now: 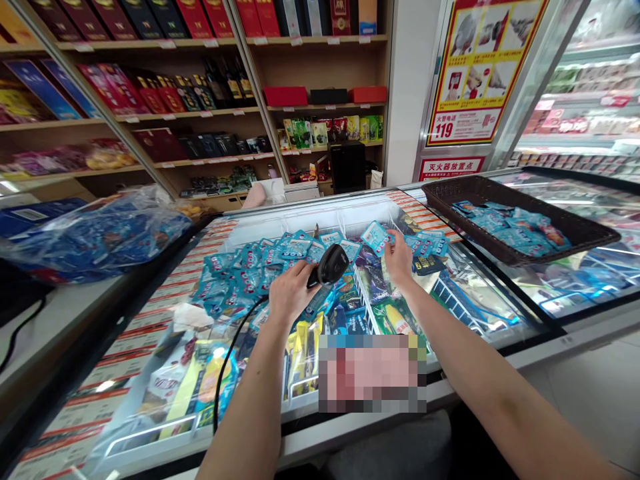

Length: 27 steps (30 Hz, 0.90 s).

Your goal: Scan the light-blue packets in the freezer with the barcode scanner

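Note:
My left hand (291, 291) is wrapped round the handle of a black barcode scanner (333, 264), whose head points right. A black cord runs down from it along my forearm. In my right hand (399, 259) is a small blue packet (376, 237), pinched at its right edge and held just right of the scanner. Many similar blue packets (250, 263) lie heaped on the freezer's glass top, left of and behind my left hand. A few more blue packets (433, 244) lie spread to the right of my right hand.
A brown basket (595, 233) holding blue packets stands on the freezer's right side. At the left lies a clear plastic bag (115, 233) of blue packets. Frozen goods show through the glass. Shelves (320, 41) with boxes and bottles rise behind, beside a fire-safety poster (480, 73).

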### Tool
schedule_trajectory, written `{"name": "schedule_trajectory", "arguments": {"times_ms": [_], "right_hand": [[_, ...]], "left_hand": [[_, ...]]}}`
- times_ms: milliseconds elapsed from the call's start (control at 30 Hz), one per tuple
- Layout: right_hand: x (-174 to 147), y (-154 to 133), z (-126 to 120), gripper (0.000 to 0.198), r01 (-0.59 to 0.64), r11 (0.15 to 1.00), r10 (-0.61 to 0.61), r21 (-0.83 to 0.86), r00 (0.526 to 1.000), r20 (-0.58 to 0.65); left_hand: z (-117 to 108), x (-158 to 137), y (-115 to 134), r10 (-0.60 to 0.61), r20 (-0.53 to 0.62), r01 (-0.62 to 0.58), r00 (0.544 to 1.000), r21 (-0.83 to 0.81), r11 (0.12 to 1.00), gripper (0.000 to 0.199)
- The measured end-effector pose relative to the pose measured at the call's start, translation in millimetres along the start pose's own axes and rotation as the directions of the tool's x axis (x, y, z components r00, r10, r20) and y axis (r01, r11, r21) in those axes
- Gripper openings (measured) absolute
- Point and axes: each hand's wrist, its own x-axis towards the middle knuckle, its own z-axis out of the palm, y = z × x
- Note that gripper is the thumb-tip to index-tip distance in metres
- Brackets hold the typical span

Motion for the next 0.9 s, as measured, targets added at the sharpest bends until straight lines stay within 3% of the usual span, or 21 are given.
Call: {"name": "schedule_trajectory", "arguments": {"times_ms": [100, 200, 300, 467, 767, 833, 900], "right_hand": [[3.6, 7.1, -5.2, 0.036, -0.036, 0.981, 0.023, -0.191, 0.997, -0.071], [2.0, 8.8, -6.1, 0.035, -0.02, 0.944, -0.028, -0.328, 0.989, -0.143], [-2.4, 4.5, -3.6, 0.034, 0.07, 0.917, -0.115, -0.394, 0.989, -0.091], [-5.6, 0.4, 0.0, 0.029, 0.198, 0.875, -0.185, -0.441, 0.98, 0.071], [-6.2, 4.3, -2.7, 0.028, 0.159, 0.865, -0.189, -0.476, 0.982, -0.015], [-6.0, 2.3, -1.4, 0.033, 0.222, 0.871, -0.231, -0.437, 0.972, 0.033], [-6.1, -1.2, 0.6, 0.041, 0.372, 0.863, -0.332, -0.341, 0.927, 0.172]], "left_hand": [[1.0, -0.5, -1.1, -0.003, -0.007, 0.003, 1.0, 0.004, 1.0, 0.035], [1.3, -0.5, -2.1, -0.002, -0.015, 0.002, 1.0, 0.005, 1.0, 0.035], [1.1, -0.5, -2.8, -0.003, -0.016, 0.003, 1.0, -0.002, 1.0, 0.035], [1.0, -0.8, -3.1, -0.004, -0.013, 0.004, 1.0, -0.01, 1.0, 0.036], [1.6, -1.2, -3.8, -0.052, -0.003, 0.052, 0.999, 0.018, 0.999, 0.035], [0.7, -1.2, -4.6, -0.082, -0.01, 0.082, 0.997, 0.025, 0.996, 0.035], [-0.4, -1.1, -5.2, -0.105, -0.017, 0.106, 0.994, 0.03, 0.994, 0.036]]}}
